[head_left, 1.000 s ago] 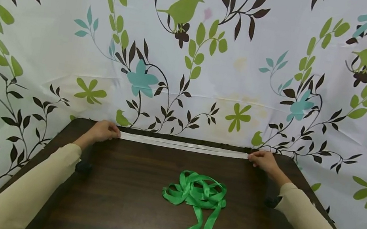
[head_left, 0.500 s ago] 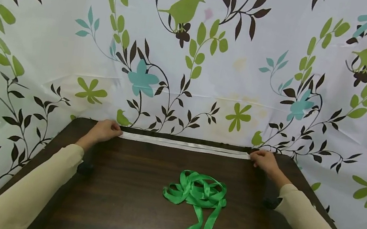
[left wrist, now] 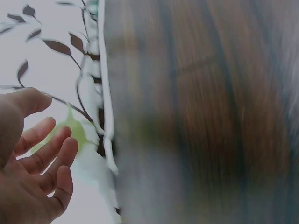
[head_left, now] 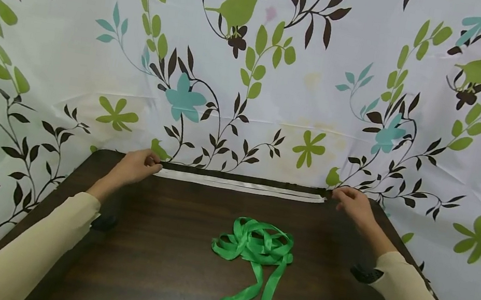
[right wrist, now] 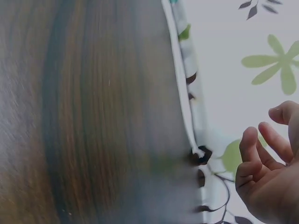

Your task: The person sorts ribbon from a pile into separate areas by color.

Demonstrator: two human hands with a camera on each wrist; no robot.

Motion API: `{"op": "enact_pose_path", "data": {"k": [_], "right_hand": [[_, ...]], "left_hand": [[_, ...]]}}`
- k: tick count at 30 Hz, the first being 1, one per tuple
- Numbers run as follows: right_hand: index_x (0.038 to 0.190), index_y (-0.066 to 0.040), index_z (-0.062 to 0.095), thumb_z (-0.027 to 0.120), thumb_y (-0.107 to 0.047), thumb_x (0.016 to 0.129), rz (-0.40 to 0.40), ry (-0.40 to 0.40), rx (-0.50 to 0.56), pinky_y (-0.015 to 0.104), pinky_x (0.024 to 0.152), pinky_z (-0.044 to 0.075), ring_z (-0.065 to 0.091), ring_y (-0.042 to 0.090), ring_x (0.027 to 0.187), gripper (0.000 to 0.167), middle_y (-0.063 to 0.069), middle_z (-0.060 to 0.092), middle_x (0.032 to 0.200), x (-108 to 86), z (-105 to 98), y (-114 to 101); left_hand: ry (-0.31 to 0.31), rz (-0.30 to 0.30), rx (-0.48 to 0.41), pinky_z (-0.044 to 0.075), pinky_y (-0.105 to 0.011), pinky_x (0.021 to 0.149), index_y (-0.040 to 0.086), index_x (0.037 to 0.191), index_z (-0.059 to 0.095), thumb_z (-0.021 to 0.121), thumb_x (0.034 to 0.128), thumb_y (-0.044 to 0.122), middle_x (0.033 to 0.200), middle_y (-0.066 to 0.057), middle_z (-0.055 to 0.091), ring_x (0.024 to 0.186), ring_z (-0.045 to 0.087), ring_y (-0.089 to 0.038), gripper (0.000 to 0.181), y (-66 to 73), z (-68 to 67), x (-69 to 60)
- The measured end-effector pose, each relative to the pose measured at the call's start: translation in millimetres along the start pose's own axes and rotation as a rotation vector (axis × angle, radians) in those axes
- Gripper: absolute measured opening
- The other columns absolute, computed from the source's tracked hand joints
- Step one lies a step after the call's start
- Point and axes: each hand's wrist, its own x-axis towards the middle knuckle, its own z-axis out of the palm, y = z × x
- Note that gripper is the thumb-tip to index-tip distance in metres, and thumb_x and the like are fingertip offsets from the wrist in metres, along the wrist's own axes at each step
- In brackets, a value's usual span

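Observation:
A white ribbon (head_left: 239,186) lies stretched straight along the table's far edge, folded or doubled along its length. My left hand (head_left: 136,166) is beside its left end, with fingers loosely bent and nothing held, as the left wrist view shows the hand (left wrist: 39,161) apart from the ribbon (left wrist: 108,102). At the other end, my right hand (head_left: 353,207) is just off the ribbon. In the right wrist view that hand (right wrist: 268,168) has its thumb and fingers spread, clear of the ribbon (right wrist: 183,84). A tangled green ribbon (head_left: 250,248) sits mid-table, its two tails toward me.
The dark brown wooden table (head_left: 147,261) ends at a hanging white cloth (head_left: 243,134) printed with birds, leaves and flowers. This cloth also surrounds the table's left and right sides.
Both hands pinched the white ribbon's ends earlier; now they have let go and lifted slightly away. The ribbon stays along the far edge. The head view has shifted slightly.

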Motion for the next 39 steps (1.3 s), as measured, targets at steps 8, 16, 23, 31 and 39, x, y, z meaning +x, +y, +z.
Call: {"op": "enact_pose_path", "data": {"k": [8,16,23,31,39], "right_hand": [[0.125,-0.007,0.066,0.060,-0.044,0.103,-0.103,-0.123,0.079,0.037,0.068,0.052,0.066,0.034,0.086,0.044,0.017,0.067,0.114,-23.7,5,-21],[0.126,-0.013,0.067,0.060,-0.038,0.105,-0.219,-0.215,0.097,0.037,0.066,0.050,0.064,0.038,0.082,0.034,0.010,0.070,0.100,-49.8,21,-42],[0.122,-0.019,0.068,0.064,-0.037,0.102,-0.275,-0.262,0.011,0.044,0.071,0.052,0.065,0.028,0.078,0.027,0.006,0.069,0.097,-62.3,36,-69],[0.117,-0.022,0.070,0.066,-0.036,0.101,-0.362,-0.319,-0.063,0.040,0.067,0.055,0.067,0.019,0.078,0.022,-0.001,0.070,0.099,-67.7,54,-82],[0.116,-0.016,0.071,0.069,-0.037,0.100,-0.420,-0.329,-0.165,0.036,0.068,0.053,0.064,0.016,0.081,0.026,-0.007,0.069,0.100,-72.3,69,-80]], "left_hand": [[0.025,0.077,-0.071,0.051,-0.051,0.079,0.003,0.120,0.064,0.063,0.1027,0.031,0.101,-0.010,0.069,0.097,0.066,-0.033,0.033,29.4,7.1,-19.3],[0.004,0.139,-0.066,0.053,-0.044,0.073,0.008,0.116,0.066,0.066,0.1017,0.030,0.100,-0.006,0.070,0.091,0.068,-0.027,0.026,60.3,12.2,-40.3],[-0.042,0.190,-0.088,0.053,-0.042,0.075,0.014,0.115,0.068,0.067,0.1013,0.028,0.101,0.001,0.069,0.092,0.066,-0.019,0.020,87.0,16.5,-43.9],[-0.061,0.219,-0.156,0.054,-0.039,0.074,0.011,0.114,0.068,0.068,0.1009,0.028,0.104,0.001,0.068,0.090,0.067,-0.016,0.022,96.7,35.4,-42.6],[-0.092,0.283,-0.140,0.053,-0.036,0.072,0.007,0.114,0.069,0.070,0.0995,0.021,0.101,0.003,0.067,0.083,0.064,-0.013,0.019,103.6,51.6,-38.2]]}}
